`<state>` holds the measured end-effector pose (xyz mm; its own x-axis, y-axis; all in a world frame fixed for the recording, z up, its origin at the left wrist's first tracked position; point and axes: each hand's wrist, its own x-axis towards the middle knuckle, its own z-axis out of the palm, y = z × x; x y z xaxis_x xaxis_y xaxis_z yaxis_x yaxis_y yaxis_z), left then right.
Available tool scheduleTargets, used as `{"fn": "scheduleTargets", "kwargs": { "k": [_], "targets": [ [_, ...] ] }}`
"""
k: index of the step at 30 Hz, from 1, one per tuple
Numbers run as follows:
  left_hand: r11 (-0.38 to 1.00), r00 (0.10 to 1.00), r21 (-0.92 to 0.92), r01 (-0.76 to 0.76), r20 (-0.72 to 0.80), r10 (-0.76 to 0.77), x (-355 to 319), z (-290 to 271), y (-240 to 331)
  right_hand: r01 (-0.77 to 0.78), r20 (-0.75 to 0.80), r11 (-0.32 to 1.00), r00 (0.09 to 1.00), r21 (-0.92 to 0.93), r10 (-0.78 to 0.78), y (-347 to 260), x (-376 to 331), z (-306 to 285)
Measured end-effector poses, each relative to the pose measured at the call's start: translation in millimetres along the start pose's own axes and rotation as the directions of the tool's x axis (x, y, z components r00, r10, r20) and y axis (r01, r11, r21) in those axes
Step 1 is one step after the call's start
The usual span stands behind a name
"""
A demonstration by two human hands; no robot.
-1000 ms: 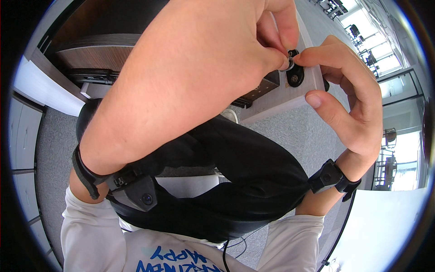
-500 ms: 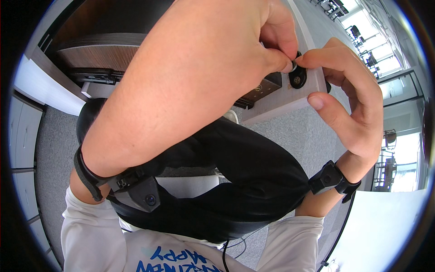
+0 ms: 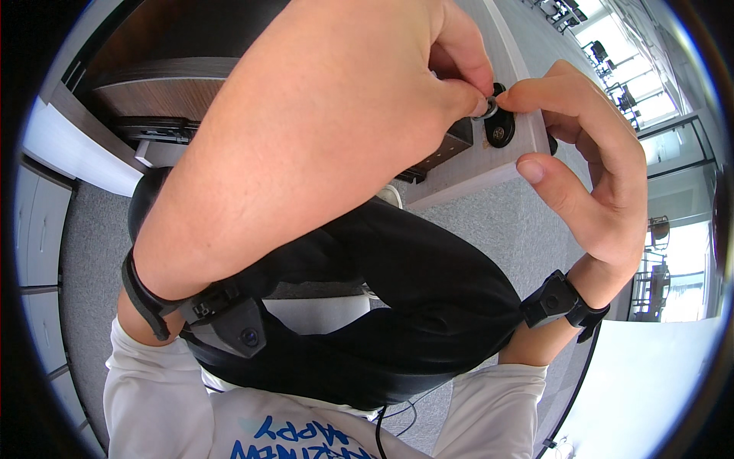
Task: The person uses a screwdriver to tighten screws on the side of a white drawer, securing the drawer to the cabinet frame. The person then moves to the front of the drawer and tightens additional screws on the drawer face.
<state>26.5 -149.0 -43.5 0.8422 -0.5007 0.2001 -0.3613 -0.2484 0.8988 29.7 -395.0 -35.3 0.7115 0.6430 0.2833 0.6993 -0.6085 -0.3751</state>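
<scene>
Both hands meet at a small silvery ring: the left hand pinches it between thumb and forefinger, and the right hand touches it with its forefinger tip, other fingers curled loosely. Just beneath sits a glossy black round fitting on a pale wood-grain panel. Black straps wrap both wrists; grey carpet lies below.
</scene>
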Motion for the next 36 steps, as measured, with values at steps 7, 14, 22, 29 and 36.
{"fn": "scheduleTargets", "kwargs": {
  "k": [7,14,22,29,36],
  "targets": [
    [0.985,0.987,0.065,-0.157,-0.012,0.159,2,5,-9,0.031,0.023,0.999,0.999,-0.035,-0.03,0,1,-2],
    [0.963,0.974,0.182,-0.2,-0.072,0.216,2,6,-12,0.044,0.03,0.998,0.999,-0.046,-0.043,0,3,-5],
    [0.932,0.939,0.243,-0.269,-0.15,0.31,-3,14,-21,0.047,0.022,0.998,0.999,-0.031,-0.047,1,3,-3],
    [0.888,0.9,0.298,-0.35,-0.156,0.407,1,15,-29,0.064,0.025,0.998,0.998,-0.015,-0.064,2,4,-5],
    [0.877,0.924,0.338,-0.342,-0.052,0.38,13,19,-42,0.095,0.029,0.995,0.995,-0.026,-0.094,5,6,-6]
  ]
}}
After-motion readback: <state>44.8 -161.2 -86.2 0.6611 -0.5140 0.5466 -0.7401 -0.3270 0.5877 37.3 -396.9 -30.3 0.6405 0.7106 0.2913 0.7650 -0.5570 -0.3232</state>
